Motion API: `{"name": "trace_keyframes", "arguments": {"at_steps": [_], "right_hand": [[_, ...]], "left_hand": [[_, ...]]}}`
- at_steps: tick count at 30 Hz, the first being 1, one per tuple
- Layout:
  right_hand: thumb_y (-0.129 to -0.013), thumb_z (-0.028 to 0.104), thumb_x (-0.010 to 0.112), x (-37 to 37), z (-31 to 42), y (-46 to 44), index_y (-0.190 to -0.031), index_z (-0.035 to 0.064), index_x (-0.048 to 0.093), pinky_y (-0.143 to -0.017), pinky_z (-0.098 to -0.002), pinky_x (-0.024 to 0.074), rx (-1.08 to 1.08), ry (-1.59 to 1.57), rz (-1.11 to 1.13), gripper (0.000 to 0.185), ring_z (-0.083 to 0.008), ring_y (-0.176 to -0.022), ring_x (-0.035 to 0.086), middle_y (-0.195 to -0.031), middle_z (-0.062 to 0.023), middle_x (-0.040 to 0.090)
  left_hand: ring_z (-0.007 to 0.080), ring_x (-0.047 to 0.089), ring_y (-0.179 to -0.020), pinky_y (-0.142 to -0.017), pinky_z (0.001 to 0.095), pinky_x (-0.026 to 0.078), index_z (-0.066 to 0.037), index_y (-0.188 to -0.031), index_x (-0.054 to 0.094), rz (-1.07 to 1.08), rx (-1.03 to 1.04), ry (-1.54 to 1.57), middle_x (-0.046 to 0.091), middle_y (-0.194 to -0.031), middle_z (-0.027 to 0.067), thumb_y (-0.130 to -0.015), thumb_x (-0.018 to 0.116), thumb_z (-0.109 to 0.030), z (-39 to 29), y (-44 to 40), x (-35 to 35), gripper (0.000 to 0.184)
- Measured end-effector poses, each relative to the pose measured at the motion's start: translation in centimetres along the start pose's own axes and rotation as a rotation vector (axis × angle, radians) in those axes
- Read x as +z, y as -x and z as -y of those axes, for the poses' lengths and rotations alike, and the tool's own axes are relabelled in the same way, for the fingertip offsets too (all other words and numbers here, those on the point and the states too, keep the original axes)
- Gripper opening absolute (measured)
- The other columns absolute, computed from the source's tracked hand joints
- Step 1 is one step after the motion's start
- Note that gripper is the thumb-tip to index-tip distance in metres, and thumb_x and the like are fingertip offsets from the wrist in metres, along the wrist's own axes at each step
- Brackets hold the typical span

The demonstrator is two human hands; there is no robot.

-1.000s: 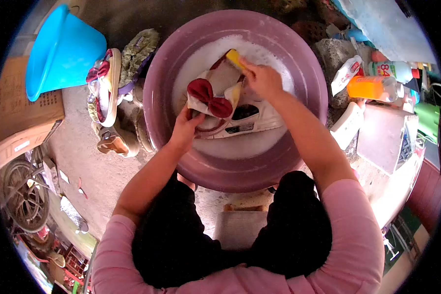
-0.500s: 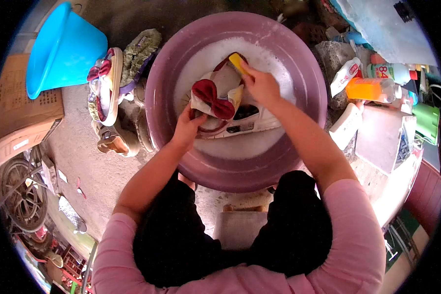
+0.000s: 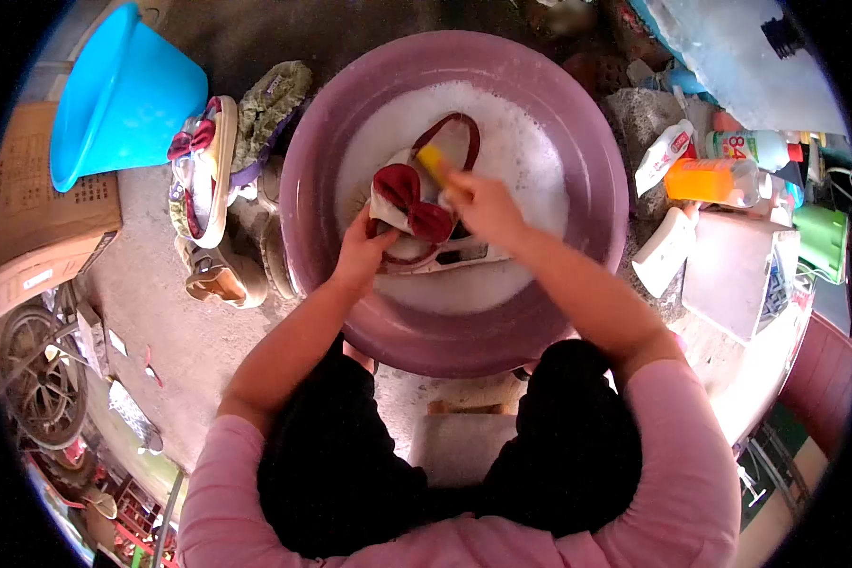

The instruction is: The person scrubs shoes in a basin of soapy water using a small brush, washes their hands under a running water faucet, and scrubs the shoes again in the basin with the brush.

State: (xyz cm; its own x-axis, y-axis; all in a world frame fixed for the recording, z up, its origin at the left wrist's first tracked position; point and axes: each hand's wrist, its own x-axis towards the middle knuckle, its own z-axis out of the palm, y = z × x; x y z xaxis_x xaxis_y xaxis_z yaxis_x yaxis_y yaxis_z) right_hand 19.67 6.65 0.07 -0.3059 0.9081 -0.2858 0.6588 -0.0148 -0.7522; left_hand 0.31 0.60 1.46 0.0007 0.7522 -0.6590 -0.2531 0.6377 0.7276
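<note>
Over a pink-purple basin [image 3: 308, 208] of white suds [image 3: 502, 293], my left hand [image 3: 358, 254] is closed on the near end of a sandal. This sandal [image 3: 426, 220] has a dark red bow and a red-edged strap loop. My right hand [image 3: 488, 208] grips a yellow brush [image 3: 433, 163], slightly blurred, beside the bow. Whether its bristles touch the sandal is hidden. A white, dark-windowed piece [image 3: 464, 256] lies half in the suds below the bow; I cannot tell if it is another shoe.
At left stand a blue bucket [image 3: 133, 104], a cardboard box [image 3: 47, 208], another bow sandal [image 3: 220, 170] and several other shoes. An orange bottle [image 3: 710, 180], a white bottle [image 3: 753, 147] and a pale box [image 3: 738, 275] are at right. A low stool [image 3: 464, 445] is between my knees.
My right hand has moved the brush left and down, from the sandal's far end to beside the bow. The far strap loop now shows. My left hand keeps its hold.
</note>
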Motion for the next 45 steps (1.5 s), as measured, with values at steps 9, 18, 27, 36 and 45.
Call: {"name": "trace_keyframes", "arguments": {"at_steps": [9,18,27,36,45], "right_hand": [[-0.084,0.023,0.053,-3.7,-1.4,-2.0,-0.12,0.028,0.052,-0.064,-0.0319,0.0465,0.119,0.045,-0.11,0.035,-0.0243,-0.068,0.059,-0.083,-0.0129,0.063],[-0.084,0.025,0.053,-3.5,0.1,-3.3,-0.119,0.0284,0.052,-0.062,-0.0363,0.0473,0.057,0.376,-0.09,0.035,-0.0269,-0.068,0.06,-0.077,-0.0142,0.062],[-0.083,0.026,0.048,-2.9,1.8,-2.8,-0.115,0.0276,0.055,-0.064,-0.0434,0.0472,0.051,0.235,0.072,0.033,-0.0329,-0.069,0.06,-0.077,-0.0153,0.062],[-0.08,0.023,0.052,-1.7,4.1,-0.9,-0.092,0.0143,0.063,-0.063,-0.0405,0.0463,0.005,0.288,0.161,0.019,-0.0319,-0.068,0.059,-0.074,-0.0145,0.061],[-0.08,0.021,0.051,-1.0,1.6,-1.4,-0.104,0.0186,0.06,-0.063,-0.0448,0.0464,-0.001,0.297,-0.017,0.026,-0.0339,-0.069,0.059,-0.074,-0.0177,0.06]], "left_hand": [[0.0143,0.05,-0.101,-0.087,0.0255,0.038,-0.003,-0.126,0.04,0.036,0.008,0.004,0.053,-0.112,0.0058,-0.079,0.053,0.001,0.4,0.2,-0.2,0.049],[0.015,0.054,-0.097,-0.084,0.0262,0.04,-0.002,-0.125,0.042,0.006,0.191,-0.329,0.058,-0.104,0.0095,-0.079,0.054,-0.001,2.0,-0.4,-0.9,0.048],[0.0207,0.062,-0.08,-0.073,0.03,0.045,-0.005,-0.119,0.047,-0.065,0.329,-0.587,0.063,-0.087,0.0146,-0.077,0.056,-0.006,1.7,0.2,-0.5,0.044],[0.0258,0.063,-0.083,-0.073,0.0321,0.046,-0.004,-0.117,0.049,-0.097,0.375,-0.644,0.063,-0.086,0.0176,-0.077,0.057,-0.007,1.4,0.7,-0.3,0.041],[0.0205,0.062,-0.083,-0.073,0.0295,0.045,-0.004,-0.121,0.045,-0.104,0.367,-0.671,0.063,-0.09,0.0163,-0.077,0.058,-0.006,1.6,0.2,-0.6,0.046]]}}
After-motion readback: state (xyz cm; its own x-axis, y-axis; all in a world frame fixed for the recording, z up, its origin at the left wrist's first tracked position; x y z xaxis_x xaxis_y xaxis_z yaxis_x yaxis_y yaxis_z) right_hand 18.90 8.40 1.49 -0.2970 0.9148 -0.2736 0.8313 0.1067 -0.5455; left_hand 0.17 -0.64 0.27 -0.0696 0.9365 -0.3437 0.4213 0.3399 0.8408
